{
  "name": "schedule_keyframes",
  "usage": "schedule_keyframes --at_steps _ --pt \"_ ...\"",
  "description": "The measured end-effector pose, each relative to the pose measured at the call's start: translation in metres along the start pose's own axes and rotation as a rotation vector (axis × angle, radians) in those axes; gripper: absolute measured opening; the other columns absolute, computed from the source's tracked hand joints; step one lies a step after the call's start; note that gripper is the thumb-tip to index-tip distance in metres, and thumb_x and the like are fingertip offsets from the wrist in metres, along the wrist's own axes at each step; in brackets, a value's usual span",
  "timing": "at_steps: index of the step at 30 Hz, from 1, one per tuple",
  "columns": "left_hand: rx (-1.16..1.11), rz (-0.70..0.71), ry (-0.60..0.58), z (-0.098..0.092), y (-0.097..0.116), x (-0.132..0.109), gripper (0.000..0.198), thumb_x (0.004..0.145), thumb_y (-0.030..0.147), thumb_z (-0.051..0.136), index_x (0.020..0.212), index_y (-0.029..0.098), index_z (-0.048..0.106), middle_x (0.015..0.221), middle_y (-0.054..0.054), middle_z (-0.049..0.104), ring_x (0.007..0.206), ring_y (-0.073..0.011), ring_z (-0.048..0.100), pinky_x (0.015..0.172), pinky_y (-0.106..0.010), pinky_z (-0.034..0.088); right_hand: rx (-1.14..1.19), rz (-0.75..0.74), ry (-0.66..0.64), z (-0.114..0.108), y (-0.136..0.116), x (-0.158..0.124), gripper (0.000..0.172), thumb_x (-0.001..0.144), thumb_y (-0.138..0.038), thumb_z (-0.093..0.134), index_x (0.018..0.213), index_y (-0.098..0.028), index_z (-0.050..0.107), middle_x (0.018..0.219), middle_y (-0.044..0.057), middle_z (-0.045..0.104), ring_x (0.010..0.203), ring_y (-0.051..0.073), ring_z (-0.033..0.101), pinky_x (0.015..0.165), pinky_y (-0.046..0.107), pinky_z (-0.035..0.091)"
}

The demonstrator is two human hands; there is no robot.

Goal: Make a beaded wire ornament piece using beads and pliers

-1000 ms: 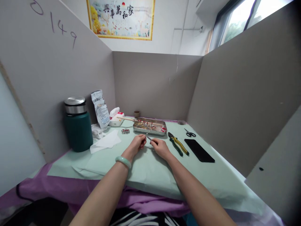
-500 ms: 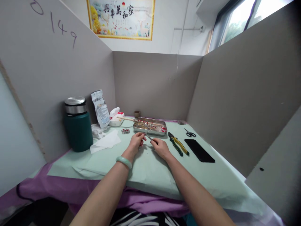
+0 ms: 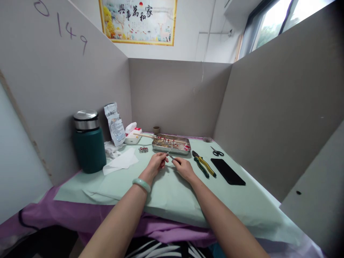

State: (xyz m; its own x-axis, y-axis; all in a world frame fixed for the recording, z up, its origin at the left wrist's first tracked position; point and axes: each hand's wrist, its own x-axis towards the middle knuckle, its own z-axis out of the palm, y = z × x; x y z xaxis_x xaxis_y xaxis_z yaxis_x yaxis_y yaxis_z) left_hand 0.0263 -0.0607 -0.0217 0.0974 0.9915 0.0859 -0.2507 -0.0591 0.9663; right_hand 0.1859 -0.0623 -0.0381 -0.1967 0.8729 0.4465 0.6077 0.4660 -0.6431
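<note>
My left hand (image 3: 158,162), with a pale green bangle (image 3: 142,185) on its wrist, is closed in a pinch at the front of the metal tray (image 3: 172,150). What its fingertips hold is too small to make out. My right hand (image 3: 184,168) is wrapped round a slim metal tool (image 3: 171,156) that looks like tweezers. The tool's tip points up and left and meets the left fingertips. Inside the tray lie many small red and gold beads or trinkets and a wooden stick. A small heap of red and silver pieces (image 3: 143,149) sits left of the tray.
Pliers (image 3: 204,165), scissors (image 3: 217,152) and a black phone-like slab (image 3: 228,172) lie to the right. A green flask (image 3: 90,143), white paper (image 3: 120,162), an upright pouch (image 3: 115,123) and a tissue pack (image 3: 133,136) stand left. Grey partitions (image 3: 177,96) enclose the table.
My left fingertips have shifted slightly to the right along with the tool's tip. The right hand has barely moved, and the things on the table stay where they were.
</note>
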Motion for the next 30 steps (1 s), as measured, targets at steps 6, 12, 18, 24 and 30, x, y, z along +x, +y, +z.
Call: schedule_keyframes --at_steps 6,12,18,24,30 --pt "0.051 0.014 0.027 0.0015 0.0013 -0.0024 0.02 0.077 0.029 0.063 0.067 0.015 0.052 0.056 0.0 0.056 0.035 -0.0034 0.032 0.035 -0.019 0.03 -0.038 -0.001 0.014 -0.0001 0.0011 -0.0003 0.028 0.085 -0.036 0.046 0.077 -0.022 0.069 0.072 0.001 0.067 0.067 0.017 0.054 0.061 0.025 0.032" --pt "0.06 0.011 0.032 0.0016 0.0028 -0.0043 0.018 0.075 0.028 0.065 0.071 0.015 0.054 0.058 0.001 0.057 0.036 -0.0031 0.033 0.035 -0.018 0.028 -0.004 -0.004 -0.003 -0.0027 -0.0007 -0.001 0.029 0.084 -0.035 0.045 0.072 -0.021 0.068 0.065 0.0 0.063 0.065 0.016 0.053 0.061 0.024 0.033" --pt "0.067 -0.007 0.001 0.0003 0.0001 -0.0011 0.017 0.077 0.028 0.062 0.071 0.014 0.054 0.059 0.001 0.056 0.036 -0.0033 0.033 0.035 -0.019 0.03 0.01 0.012 -0.004 -0.0046 -0.0029 -0.0013 0.029 0.083 -0.035 0.046 0.07 -0.02 0.067 0.064 0.0 0.062 0.063 0.016 0.052 0.059 0.024 0.032" --pt "0.077 -0.011 -0.024 -0.0001 -0.0003 -0.0014 0.026 0.077 0.039 0.064 0.073 0.015 0.056 0.059 0.001 0.056 0.036 -0.0037 0.034 0.035 -0.019 0.028 0.009 -0.004 -0.008 -0.003 -0.0016 -0.0005 0.029 0.083 -0.033 0.045 0.07 -0.02 0.068 0.064 0.001 0.063 0.064 0.016 0.052 0.059 0.024 0.033" --pt "0.129 0.03 -0.005 0.0014 0.0031 -0.0042 0.022 0.074 0.031 0.066 0.067 0.016 0.052 0.054 0.002 0.054 0.037 -0.0032 0.034 0.036 -0.017 0.026 0.145 0.005 -0.1 -0.0089 0.0007 0.0011 0.028 0.079 -0.033 0.046 0.07 -0.017 0.067 0.062 -0.001 0.059 0.063 0.015 0.05 0.058 0.023 0.033"
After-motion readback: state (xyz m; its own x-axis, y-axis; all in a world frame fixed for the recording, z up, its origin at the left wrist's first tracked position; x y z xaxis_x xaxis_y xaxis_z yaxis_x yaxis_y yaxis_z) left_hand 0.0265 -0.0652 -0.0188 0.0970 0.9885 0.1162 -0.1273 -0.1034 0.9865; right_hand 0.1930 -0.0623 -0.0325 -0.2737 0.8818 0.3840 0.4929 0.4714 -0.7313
